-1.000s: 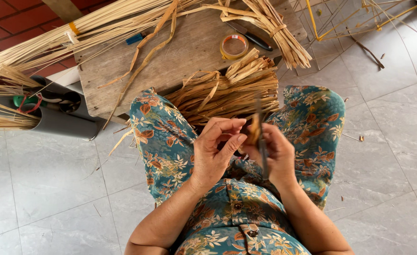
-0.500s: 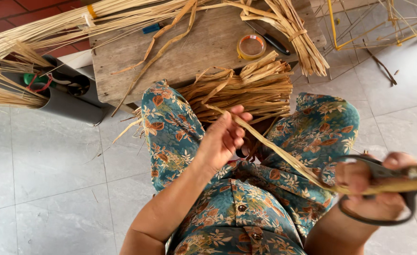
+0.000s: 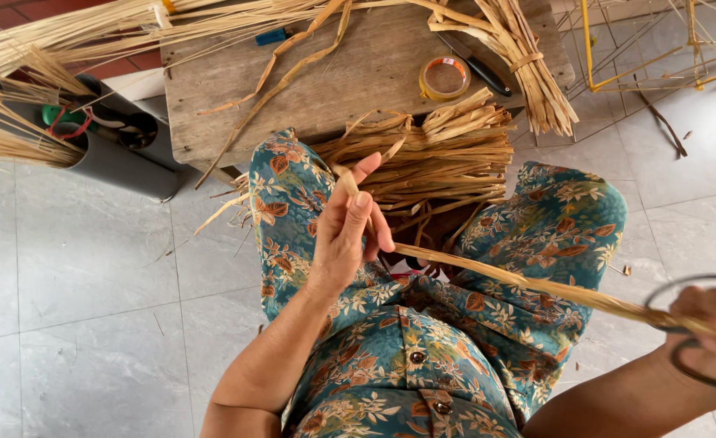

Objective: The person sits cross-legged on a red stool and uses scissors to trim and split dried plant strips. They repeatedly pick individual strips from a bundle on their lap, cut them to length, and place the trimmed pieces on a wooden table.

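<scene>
Straw strip (image 3: pixel 536 284), long and pale, runs taut from the left hand (image 3: pixel 346 235) above the lap down to the right hand (image 3: pixel 711 332) at the frame's lower right edge. Left fingers pinch its upper end, thumb pressed against the forefinger, the other fingers loosely spread. The right hand is closed around dark scissors (image 3: pixel 698 341) with the strip's far end caught at them; whether the blades are shut I cannot tell. To do this pull well, it seems best to keep the pinch firm and the strip straight, with no twist, and draw evenly along its length so it does not split or snap. Behind the knees lies a bundle of straw (image 3: pixel 447 158), with a tape roll (image 3: pixel 445 79) on the wooden board (image 3: pixel 228 105).
</scene>
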